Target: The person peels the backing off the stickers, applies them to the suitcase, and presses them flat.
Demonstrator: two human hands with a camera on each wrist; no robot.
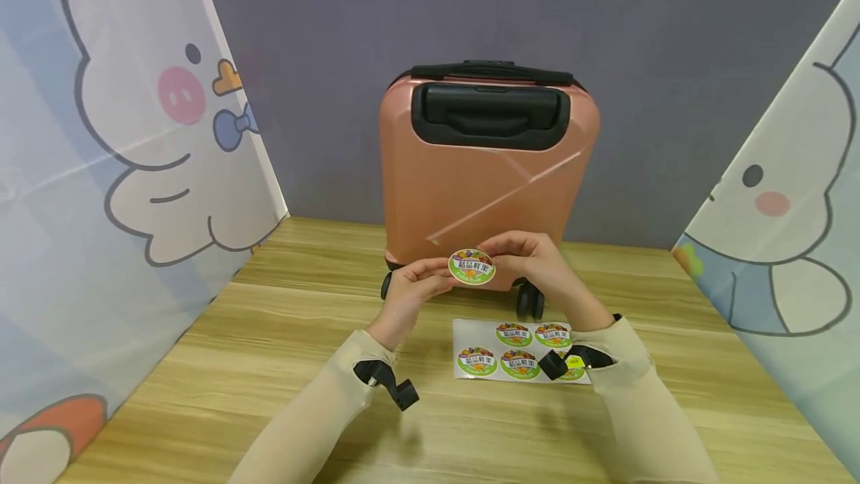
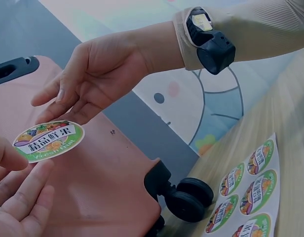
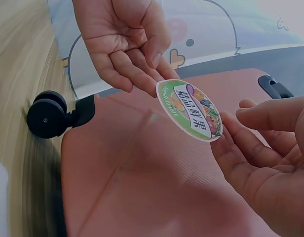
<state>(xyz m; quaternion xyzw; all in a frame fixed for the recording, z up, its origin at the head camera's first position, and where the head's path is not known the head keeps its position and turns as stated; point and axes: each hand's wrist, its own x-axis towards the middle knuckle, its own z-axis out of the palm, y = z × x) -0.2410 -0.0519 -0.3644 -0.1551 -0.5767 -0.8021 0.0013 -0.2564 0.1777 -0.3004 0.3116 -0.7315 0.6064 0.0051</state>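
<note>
An oval fruit sticker (image 1: 472, 267), green and white with printed fruit and lettering, is held up between both hands in front of a pink suitcase (image 1: 484, 193). At its left edge, the left hand (image 1: 414, 291) holds it by the fingertips. The right hand (image 1: 537, 264) holds the opposite edge with bent fingers; its thumb looks slightly off the sticker in the right wrist view. Below the hands, a white sheet of stickers (image 1: 490, 324) lies on the table, with several matching ovals. The right wrist's camera covers part of this sheet.
The suitcase stands upright on black wheels (image 1: 530, 301), with a black handle recess (image 1: 490, 116) near its top. Behind it rises a grey wall (image 1: 322, 95). Cartoon-printed panels (image 1: 134, 118) flank the wood-grain table (image 1: 269, 364) on both sides.
</note>
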